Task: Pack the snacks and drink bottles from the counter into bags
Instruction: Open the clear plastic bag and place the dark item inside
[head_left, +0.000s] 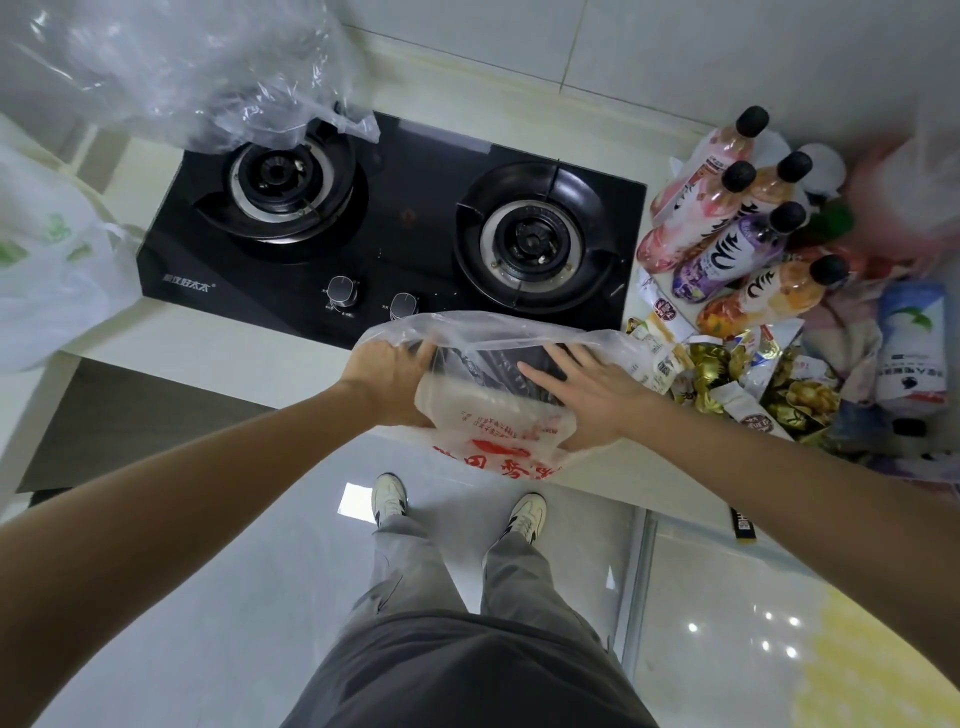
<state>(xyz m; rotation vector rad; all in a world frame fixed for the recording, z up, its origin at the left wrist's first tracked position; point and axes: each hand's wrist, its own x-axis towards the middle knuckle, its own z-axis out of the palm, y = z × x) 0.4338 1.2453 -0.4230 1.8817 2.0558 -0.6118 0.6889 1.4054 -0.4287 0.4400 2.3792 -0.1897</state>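
Observation:
A clear plastic bag (493, 436) with red printing lies over the counter's front edge, below the stove. My left hand (387, 371) grips its left rim. My right hand (582, 395) lies flat with spread fingers over the bag's open mouth, pressing the plastic. Several drink bottles (727, 228) with black caps lie in a cluster on the counter at the right. Below them is a pile of snack packets (727, 374), some wrapped in gold foil. A white and blue packet (911, 348) lies at the far right.
A black two-burner gas stove (395, 228) fills the middle of the counter. A crumpled clear bag (197, 73) lies over its left burner. A white bag with green print (52, 260) sits at the far left. A blurred pinkish bag (904, 197) is at the right edge.

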